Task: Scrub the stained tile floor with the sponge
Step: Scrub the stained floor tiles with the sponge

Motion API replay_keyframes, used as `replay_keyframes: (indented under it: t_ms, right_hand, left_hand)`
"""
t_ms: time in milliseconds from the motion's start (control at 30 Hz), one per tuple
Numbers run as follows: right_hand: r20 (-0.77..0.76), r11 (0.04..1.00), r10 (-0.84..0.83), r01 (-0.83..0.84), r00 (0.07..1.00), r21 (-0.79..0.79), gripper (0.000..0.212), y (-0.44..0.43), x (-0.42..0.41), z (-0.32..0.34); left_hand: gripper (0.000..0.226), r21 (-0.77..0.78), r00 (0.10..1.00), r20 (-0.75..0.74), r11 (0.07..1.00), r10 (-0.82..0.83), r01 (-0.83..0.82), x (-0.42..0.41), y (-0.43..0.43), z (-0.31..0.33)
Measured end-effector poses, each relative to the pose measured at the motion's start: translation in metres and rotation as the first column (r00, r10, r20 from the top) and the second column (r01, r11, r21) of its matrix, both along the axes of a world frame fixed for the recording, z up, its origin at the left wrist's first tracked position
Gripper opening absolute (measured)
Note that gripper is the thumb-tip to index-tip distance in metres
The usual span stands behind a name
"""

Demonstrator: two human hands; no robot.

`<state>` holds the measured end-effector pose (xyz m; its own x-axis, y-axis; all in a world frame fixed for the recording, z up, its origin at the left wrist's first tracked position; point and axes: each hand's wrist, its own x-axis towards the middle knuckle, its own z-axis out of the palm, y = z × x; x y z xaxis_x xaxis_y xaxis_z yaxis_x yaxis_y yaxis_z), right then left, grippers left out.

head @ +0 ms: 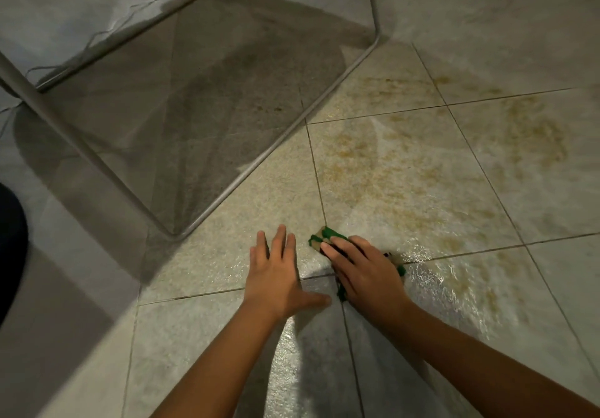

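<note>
A green sponge [319,237] lies flat on the grey tile floor [422,304] near where the grout lines cross, mostly covered by my right hand [363,270], which presses down on it. Its green edges show beyond my fingertips and at both sides of the palm. My left hand [277,274] rests flat on the tile just left of it, fingers spread, holding nothing. Yellow-brown stains [406,171] spread over the tiles beyond and to the right of the sponge. The floor right of my right hand looks wet and shiny.
A grey metal tube frame [259,161] of a piece of furniture stands on the floor to the upper left, its bent corner close to my left hand. A thin white cable [107,29] trails under it. Something dark [11,249] sits at the left edge.
</note>
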<state>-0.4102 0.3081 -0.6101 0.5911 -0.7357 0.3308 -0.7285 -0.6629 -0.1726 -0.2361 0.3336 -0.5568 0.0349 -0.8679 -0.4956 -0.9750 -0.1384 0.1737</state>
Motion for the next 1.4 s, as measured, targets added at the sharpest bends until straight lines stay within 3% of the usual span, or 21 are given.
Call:
replay_keyframes:
  t_ms: [100,233,400,500,733,867,1000,1133,1267,1400]
  right_hand:
    - [-0.007,0.999,0.048,-0.048,0.999,-0.006,0.042,-0.014,0.002,0.008]
    - [-0.029,0.989,-0.130,0.132,0.991,0.073,0.053,-0.021,0.001,0.015]
    - [0.095,0.957,-0.254,0.265,0.962,-0.122,0.034,-0.002,-0.030,0.009]
    - [0.110,0.951,-0.285,0.295,0.952,-0.090,0.037,0.027,-0.032,0.002]
    - [0.053,0.988,-0.144,0.146,0.988,-0.045,0.044,0.017,-0.016,-0.012]
    - [0.100,0.958,-0.254,0.265,0.962,-0.109,0.037,0.006,-0.033,-0.005]
    - [0.106,0.923,-0.369,0.378,0.923,-0.073,0.035,0.022,-0.056,-0.004]
    - [0.118,0.952,-0.296,0.303,0.948,-0.050,0.040,0.051,-0.050,-0.001]
    - [0.073,0.988,-0.152,0.150,0.986,0.023,0.065,0.051,-0.036,-0.004]
    - [-0.031,0.990,-0.136,0.137,0.990,0.025,0.056,0.024,-0.038,-0.009]
  left_hand:
    - [0.130,-0.008,1.000,0.000,1.000,0.028,-0.028,-0.002,0.001,-0.004]
    - [0.129,0.000,0.997,-0.050,0.999,0.052,-0.052,0.001,0.001,-0.002]
    - [0.130,-0.005,0.998,-0.041,0.999,0.040,-0.041,0.000,0.002,-0.002]
    - [0.130,-0.006,0.998,-0.047,0.999,0.047,-0.048,0.000,0.003,-0.002]
    - [0.131,-0.002,0.997,-0.043,0.998,0.057,-0.057,-0.001,0.004,-0.002]
    - [0.131,0.003,0.998,-0.039,0.999,0.043,-0.043,0.002,0.004,-0.003]
    - [0.131,0.000,0.998,-0.049,0.999,0.043,-0.043,0.003,0.004,-0.004]
    - [0.131,-0.014,0.998,-0.048,0.999,0.048,-0.049,0.003,0.006,-0.006]
    - [0.131,-0.023,0.998,-0.048,0.998,0.050,-0.051,0.003,0.006,-0.006]
    - [0.131,-0.024,0.998,-0.038,0.999,0.041,-0.042,0.003,0.006,-0.004]
